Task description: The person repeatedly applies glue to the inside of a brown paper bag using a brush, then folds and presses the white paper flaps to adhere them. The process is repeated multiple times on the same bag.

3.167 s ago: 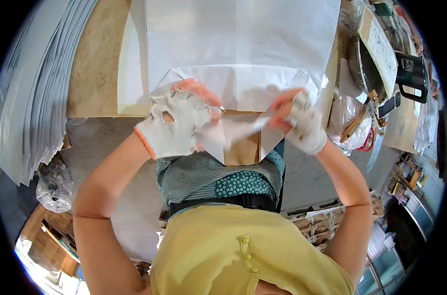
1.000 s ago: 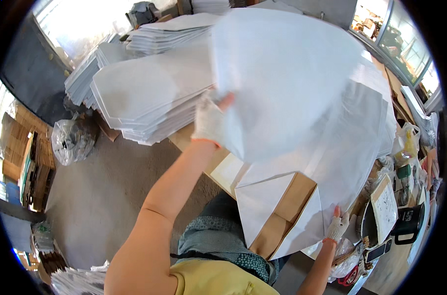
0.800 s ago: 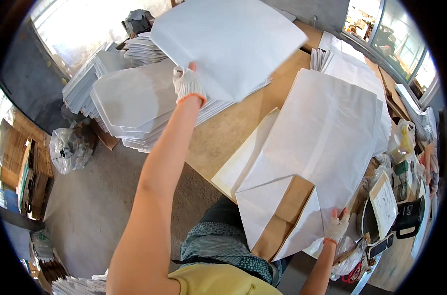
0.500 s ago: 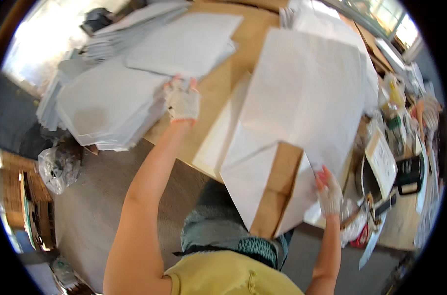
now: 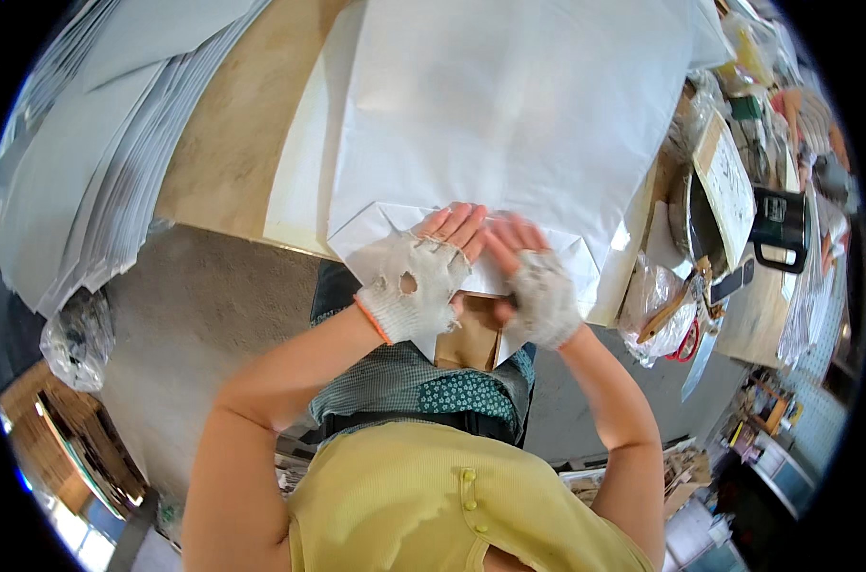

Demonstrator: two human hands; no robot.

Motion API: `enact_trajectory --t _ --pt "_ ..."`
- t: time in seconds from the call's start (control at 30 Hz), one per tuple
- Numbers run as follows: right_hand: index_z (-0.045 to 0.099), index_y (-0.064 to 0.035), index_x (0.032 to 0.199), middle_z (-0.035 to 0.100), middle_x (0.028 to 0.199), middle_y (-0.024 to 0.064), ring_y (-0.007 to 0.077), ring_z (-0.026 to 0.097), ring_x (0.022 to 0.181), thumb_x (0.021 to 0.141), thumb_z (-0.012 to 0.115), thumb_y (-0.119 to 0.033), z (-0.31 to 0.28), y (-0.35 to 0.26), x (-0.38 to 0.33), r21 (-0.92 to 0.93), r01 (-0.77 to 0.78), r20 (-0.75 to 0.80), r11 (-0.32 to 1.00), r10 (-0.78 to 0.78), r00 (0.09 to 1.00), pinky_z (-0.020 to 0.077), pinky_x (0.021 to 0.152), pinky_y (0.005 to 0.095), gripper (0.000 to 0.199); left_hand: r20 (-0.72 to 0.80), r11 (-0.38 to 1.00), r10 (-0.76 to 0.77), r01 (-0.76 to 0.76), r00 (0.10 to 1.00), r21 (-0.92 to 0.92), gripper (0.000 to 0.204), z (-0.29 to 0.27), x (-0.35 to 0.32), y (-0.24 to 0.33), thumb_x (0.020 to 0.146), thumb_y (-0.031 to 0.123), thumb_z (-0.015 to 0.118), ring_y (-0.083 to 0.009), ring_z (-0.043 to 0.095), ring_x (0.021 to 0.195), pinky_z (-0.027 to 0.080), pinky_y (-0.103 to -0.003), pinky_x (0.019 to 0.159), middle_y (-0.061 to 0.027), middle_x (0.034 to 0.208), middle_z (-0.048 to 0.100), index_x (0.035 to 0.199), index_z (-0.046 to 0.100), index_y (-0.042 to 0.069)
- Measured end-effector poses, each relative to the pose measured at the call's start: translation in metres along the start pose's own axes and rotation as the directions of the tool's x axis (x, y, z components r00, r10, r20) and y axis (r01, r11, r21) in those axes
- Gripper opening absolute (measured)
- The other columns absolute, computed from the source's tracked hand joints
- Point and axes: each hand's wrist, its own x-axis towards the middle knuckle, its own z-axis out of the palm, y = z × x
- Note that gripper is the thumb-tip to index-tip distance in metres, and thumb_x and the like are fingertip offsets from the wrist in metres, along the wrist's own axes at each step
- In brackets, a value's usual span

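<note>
Pressing flat, the left hand [image 5: 412, 286] and right hand [image 5: 539, 291] (both gloved, fingers open) lie side by side on the white paper bag's [image 5: 509, 124] folded near end.

white paper sheet [image 5: 509, 114], worn white gloves [image 5: 414, 286], yellow shirt [image 5: 423, 505], tan table [image 5: 233, 133]

Single view: head-worn fisheye, left cam of the pair, looking steeply down past the wearer's chest at the near edge of the table [image 5: 233, 162]. Upright, not mirrored. Close range: hands sit just above frame centre, left hand [image 5: 416, 283], right hand [image 5: 538, 291], forearms entering from the lower edge. Straight edges bow toward the black circular rim. Floor [image 5: 194, 315] lower left, clutter at far right. No second view shown.
</note>
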Motion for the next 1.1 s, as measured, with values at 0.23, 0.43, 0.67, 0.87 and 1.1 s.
enact_trajectory --t 0.23,0.43,0.67,0.87,1.1 --pt "0.037 -0.0058 0.151 0.04 0.153 0.0183 0.0349 0.034 0.144 0.077 0.073 -0.021 -0.003 0.026 -0.023 -0.079 -0.075 -0.174 0.994 0.06 0.983 0.0226 0.122 0.0457 0.083 0.045 0.998 -0.058 0.06 0.997 -0.029 0.082 -0.028 -0.023 -0.028 0.072 0.017 0.075 -0.0343 0.04 0.141 0.029 -0.043 0.119 -0.0204 0.151 0.042 0.145 0.042 -0.001" --pt "0.066 -0.0086 0.118 0.069 0.108 0.012 0.0239 0.067 0.1 0.092 0.065 -0.01 -0.024 0.051 -0.033 0.368 -0.303 -0.473 0.879 0.457 0.753 0.0535 0.089 0.0335 0.026 -0.18 0.984 -0.17 0.155 0.969 -0.092 0.069 -0.025 -0.016 -0.046 0.071 0.009 0.081 -0.0335 0.056 0.118 0.044 -0.044 0.101 -0.0167 0.126 0.061 0.134 0.053 0.004" --pt "0.066 -0.005 0.083 0.063 0.072 0.0116 0.023 0.064 0.067 0.093 0.066 -0.023 -0.027 -0.008 0.018 0.316 -0.124 -0.502 0.941 0.276 0.819 0.0479 0.06 0.0372 0.021 -0.502 0.949 -0.311 0.295 0.807 -0.112 0.055 0.006 0.043 -0.021 0.077 0.015 0.082 -0.0327 0.06 0.104 0.048 -0.041 0.091 -0.0141 0.107 0.062 0.124 0.055 0.003" --pt "0.069 -0.0051 0.09 0.07 0.084 0.0131 0.0314 0.067 0.076 0.093 0.063 -0.033 0.002 -0.01 0.044 0.642 -0.22 -0.307 0.734 0.509 0.804 0.0521 0.068 0.0377 0.028 -0.301 0.867 -0.363 0.201 0.882 -0.456 0.049 -0.018 0.037 -0.022 0.084 0.006 0.075 -0.0199 0.059 0.105 0.048 -0.033 0.093 -0.0106 0.117 0.06 0.128 0.054 0.003" --pt "0.069 -0.0073 0.092 0.07 0.087 0.0147 0.0354 0.067 0.081 0.085 0.068 -0.026 0.026 -0.031 0.068 0.478 -0.167 -0.447 0.862 0.402 0.799 0.0533 0.07 0.0436 0.02 -0.028 0.604 -0.524 0.348 0.851 -0.717 0.037 -0.055 0.041 -0.039 0.091 0.007 0.065 -0.0145 0.058 0.104 0.048 -0.028 0.088 -0.0091 0.115 0.063 0.127 0.057 0.005"
